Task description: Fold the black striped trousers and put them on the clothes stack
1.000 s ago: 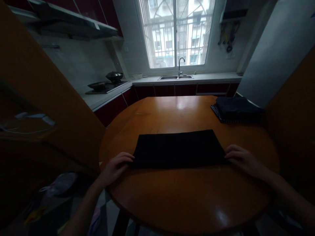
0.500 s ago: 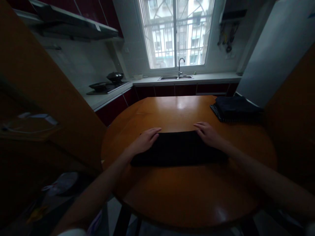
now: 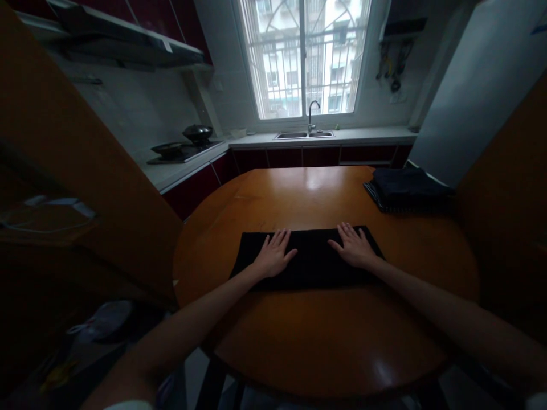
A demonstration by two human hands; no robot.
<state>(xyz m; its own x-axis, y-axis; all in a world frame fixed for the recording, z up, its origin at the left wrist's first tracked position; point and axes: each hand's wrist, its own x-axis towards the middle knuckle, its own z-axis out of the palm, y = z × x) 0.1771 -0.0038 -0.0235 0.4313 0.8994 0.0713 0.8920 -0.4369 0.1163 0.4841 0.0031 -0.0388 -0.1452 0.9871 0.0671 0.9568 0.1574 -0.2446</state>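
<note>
A black folded piece of cloth (image 3: 314, 259), seemingly a garment, lies flat as a long strip on the wooden table (image 3: 307, 336). My left hand (image 3: 274, 254) rests flat on its left half, fingers spread and thumb pointing right. On the right half my right hand (image 3: 352, 246) lies palm down, its fingers apart and its thumb to the left. Neither hand grips the cloth. What kind of garment it is cannot be made out.
A stack of folded dark clothes (image 3: 405, 191) sits at the table's far right. Behind the table run a counter with a sink (image 3: 303, 135) and a stove with a lidded pan (image 3: 197, 133). A fridge (image 3: 470, 97) stands at right, a wooden panel (image 3: 98, 142) at left.
Both hands have left the far corners of the black cloth and moved inward onto its top. Their fingers have spread from a closer hold to lying flat.
</note>
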